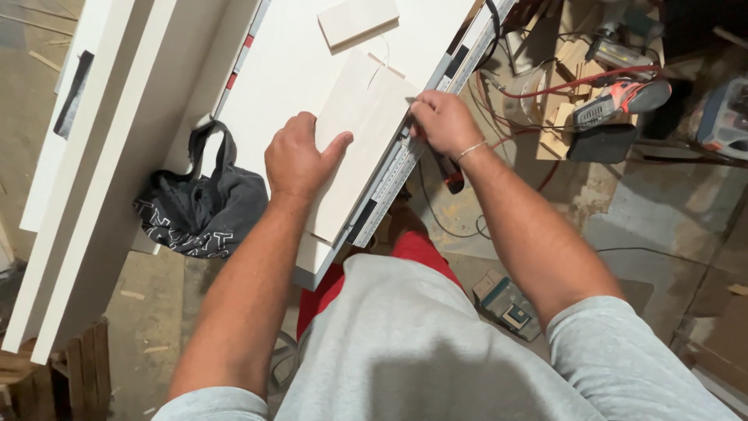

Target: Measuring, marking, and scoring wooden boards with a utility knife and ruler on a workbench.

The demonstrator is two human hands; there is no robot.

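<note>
— Where are the hands?

— Both on the pale wooden board (362, 132), which lies flat on the white bench (288, 62) along its right edge. The left hand (300, 160) presses down on the board's left side, palm flat, thumb spread across the wood.

— And the right one?

— The right hand (444, 121) sits at the board's right edge, fingers bunched together where the wood meets the metal ruler rail (405, 160) running down that edge of the bench. Whether it pinches something there, I cannot tell.

— Anything else on the bench?

— A smaller wooden block (357, 19) near the far end, apart from the board.

— And off the bench?

— A dark cloth bag (206, 206) hangs at the left edge. On the floor to the right lie a red-and-grey sander (619, 101) and a red cable (561, 84).
</note>
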